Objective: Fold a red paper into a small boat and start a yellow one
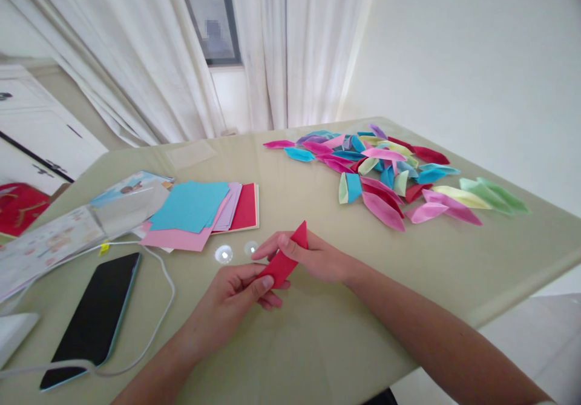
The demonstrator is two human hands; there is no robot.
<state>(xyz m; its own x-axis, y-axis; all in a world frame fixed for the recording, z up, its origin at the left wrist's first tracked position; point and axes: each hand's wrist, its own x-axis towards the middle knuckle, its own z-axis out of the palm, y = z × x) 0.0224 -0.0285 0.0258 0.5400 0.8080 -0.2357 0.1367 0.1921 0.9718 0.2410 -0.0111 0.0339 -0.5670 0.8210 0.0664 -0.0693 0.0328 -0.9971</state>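
A pale, smooth desk (331, 338) carries a dark-screened phone (93, 317) at lower left, a white cable (171, 293) crossing its near end and looping beside it. Left of centre, square paper sheets (190, 205) in blue, pink, lilac and red overlap; two small, clear round pieces (223, 254) sit between them and the hands, just beside the fingers. A heap of folded paper pieces (384, 205), matte, creased and pointed at the ends, spreads over the upper right. At lower centre, above the desk, is the folded red paper (285, 263), a flat strip with a sharp upper tip. The left hand (233, 290) has its grip clamped on the strip's lower end, thumb on top; the right hand (320, 256) pinches the upper part.
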